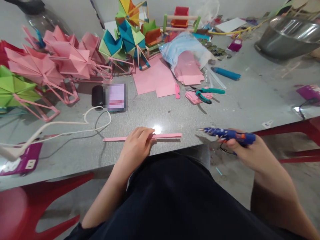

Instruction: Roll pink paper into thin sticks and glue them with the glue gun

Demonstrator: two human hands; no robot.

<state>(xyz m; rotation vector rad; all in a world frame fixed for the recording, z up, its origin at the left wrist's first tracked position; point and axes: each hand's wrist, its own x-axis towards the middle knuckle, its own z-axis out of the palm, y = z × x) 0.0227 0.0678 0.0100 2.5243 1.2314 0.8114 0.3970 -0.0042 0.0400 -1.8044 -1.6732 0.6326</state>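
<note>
Near the table's front edge lies a long, thin pink paper strip. My left hand is closed on the strip's middle, thumb and fingers pressed together around it, and both ends stick out to the sides. Out to the right, my right hand grips a blue glue gun with an orange part on its body. The nozzle points left toward the strip, apart from it and above the table. A dark cord loop hangs beneath the gun.
Pink folded-paper wheels stand at the back left. Pink sheets, green-handled pliers and a pink cutter lie mid-table. A white cable crosses the left. A metal bowl stands back right; red stools flank me.
</note>
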